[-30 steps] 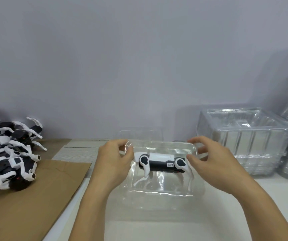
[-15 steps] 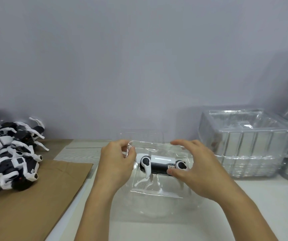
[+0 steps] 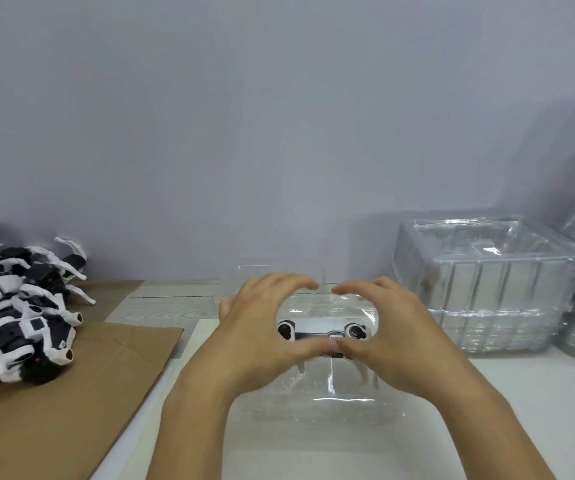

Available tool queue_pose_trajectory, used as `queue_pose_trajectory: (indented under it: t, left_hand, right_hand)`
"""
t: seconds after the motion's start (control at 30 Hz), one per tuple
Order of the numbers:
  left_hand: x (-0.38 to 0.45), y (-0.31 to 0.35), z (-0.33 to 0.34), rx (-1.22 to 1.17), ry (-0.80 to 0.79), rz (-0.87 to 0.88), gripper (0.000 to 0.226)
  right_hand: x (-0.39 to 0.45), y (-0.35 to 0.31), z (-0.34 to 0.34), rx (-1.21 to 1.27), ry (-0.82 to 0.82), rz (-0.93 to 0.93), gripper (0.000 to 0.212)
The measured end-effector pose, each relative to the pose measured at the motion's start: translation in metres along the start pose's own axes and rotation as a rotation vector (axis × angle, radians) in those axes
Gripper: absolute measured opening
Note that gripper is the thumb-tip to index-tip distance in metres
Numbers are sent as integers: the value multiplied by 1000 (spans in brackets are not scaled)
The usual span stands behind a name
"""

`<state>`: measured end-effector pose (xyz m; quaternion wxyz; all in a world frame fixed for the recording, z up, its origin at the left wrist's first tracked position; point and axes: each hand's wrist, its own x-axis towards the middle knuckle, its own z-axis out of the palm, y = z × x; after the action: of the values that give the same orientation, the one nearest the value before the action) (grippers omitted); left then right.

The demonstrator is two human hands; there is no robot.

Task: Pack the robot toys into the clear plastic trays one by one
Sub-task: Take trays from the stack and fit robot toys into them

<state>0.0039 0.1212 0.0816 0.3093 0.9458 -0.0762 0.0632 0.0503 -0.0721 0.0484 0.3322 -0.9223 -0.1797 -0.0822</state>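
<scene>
The desk (image 3: 521, 393) runs pale across the front of the room, with a brown sheet of cardboard (image 3: 71, 393) laid over its left part; on that cardboard, at the far left, sits a heap of black-and-white robot toys (image 3: 19, 313) still waiting to be packed, so by my reckoning most of the job lies ahead. To the right, against the wall, stands a stack of clear plastic trays (image 3: 487, 289), and more clear plastic leans at the right edge, too cut off to make out; I see no finished packs set aside anywhere, though they may lie out of sight.

In the middle, just in front of the person, one clear tray (image 3: 324, 393) lies on the desk with a single robot toy (image 3: 320, 332) inside it, its white back and black joints showing through the plastic; this one looks to be in the seating stage, in the tray but perhaps not yet pressed home.

The left hand (image 3: 262, 327) and the right hand (image 3: 393, 327) curve round the toy from either side, forefingers nearly meeting behind it and thumbs meeting in front; the fingers are bent and closed about the tray at the toy, though whether they press bare plastic or the toy itself I cannot tell.
</scene>
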Motion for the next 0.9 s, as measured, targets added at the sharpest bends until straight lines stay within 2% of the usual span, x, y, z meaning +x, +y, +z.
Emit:
queue_pose_trajectory:
  t: [0.1,0.17,0.23,0.33,0.47,0.73,0.9]
  left_hand:
    - [-5,7,-1,79,-233,-72,96]
    - [-4,9,3,165,-299,-109,104]
    - [-2,12,9,228,-310,-125,102]
    - [0,11,17,297,-268,-95,96]
    - [-1,6,16,269,-191,-35,87]
    - [-5,5,-4,98,-64,21,86]
    - [-5,12,-7,81,80,130,89]
  right_hand:
    - [-1,-1,0,1,6,4,60]
    - [-1,-1,0,0,4,7,61]
    - [-1,-1,0,5,0,8,62]
    - [-1,-2,2,14,7,9,62]
    - [0,2,-1,59,29,-21,57]
    - [1,3,-31,659,329,-19,24]
    - [-4,0,-37,833,317,-46,28]
